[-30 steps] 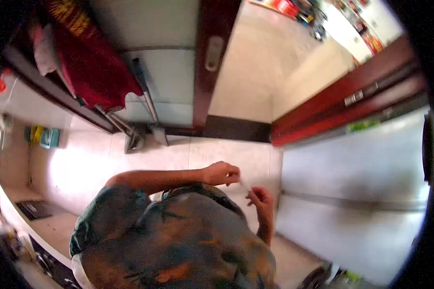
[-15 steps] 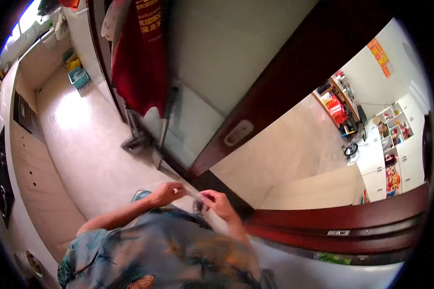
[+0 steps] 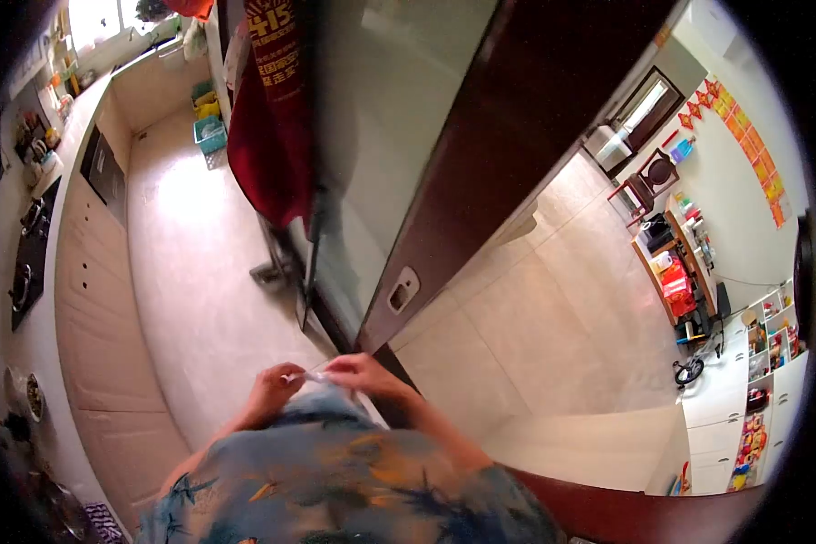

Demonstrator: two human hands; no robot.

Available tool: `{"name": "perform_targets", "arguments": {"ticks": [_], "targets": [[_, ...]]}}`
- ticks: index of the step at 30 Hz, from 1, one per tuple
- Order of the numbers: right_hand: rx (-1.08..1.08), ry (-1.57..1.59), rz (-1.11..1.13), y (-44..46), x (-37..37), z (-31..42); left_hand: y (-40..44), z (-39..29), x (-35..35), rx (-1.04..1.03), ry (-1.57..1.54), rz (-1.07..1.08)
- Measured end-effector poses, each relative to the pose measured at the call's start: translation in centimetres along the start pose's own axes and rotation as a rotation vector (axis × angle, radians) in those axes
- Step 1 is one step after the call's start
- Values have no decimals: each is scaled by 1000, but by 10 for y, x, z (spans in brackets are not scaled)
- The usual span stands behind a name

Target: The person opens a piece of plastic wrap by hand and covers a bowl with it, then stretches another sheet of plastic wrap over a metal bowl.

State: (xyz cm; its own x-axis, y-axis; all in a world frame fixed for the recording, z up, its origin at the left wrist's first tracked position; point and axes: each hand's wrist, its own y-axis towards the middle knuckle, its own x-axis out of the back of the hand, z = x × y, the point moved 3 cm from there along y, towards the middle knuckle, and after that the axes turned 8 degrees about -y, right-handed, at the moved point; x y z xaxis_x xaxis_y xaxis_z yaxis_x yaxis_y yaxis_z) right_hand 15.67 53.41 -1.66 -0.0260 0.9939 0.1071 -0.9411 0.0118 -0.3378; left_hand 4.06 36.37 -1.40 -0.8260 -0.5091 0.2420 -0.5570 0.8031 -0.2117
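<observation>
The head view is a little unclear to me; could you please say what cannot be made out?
Head view:
- Pale thing between left hand and right hand: blurred, partly hidden by fingers; identity unclear.
- Red cloth: top cut off by upper edge; smaller lettering illegible.

The hanging red cloth (image 3: 265, 168) reads "415" in yellow, above smaller Chinese characters including "国家".

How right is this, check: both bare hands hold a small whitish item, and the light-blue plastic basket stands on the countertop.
Wrong place: the head view shows the light-blue basket on the pale floor. Left hand and right hand hold the item.
</observation>
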Motion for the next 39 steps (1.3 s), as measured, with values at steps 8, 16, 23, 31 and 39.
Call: {"name": "perform_targets", "arguments": {"ticks": [8,16,23,31,39], "targets": [[77,-110,119,14,-8,16,-22,-11,-1,-9,-37,-203],[134,-131,197,19,-6,17,-30,-9,1,-91,54,-272],[172,-133,206,25,-2,18,-33,-16,-2,-99,50,-313],[177,-107,255,27,3,11,-27,-14,-6,-72,79,-316],[166,-182,255,24,12,10,-20,-23,-14,-141,260,-289]]}}
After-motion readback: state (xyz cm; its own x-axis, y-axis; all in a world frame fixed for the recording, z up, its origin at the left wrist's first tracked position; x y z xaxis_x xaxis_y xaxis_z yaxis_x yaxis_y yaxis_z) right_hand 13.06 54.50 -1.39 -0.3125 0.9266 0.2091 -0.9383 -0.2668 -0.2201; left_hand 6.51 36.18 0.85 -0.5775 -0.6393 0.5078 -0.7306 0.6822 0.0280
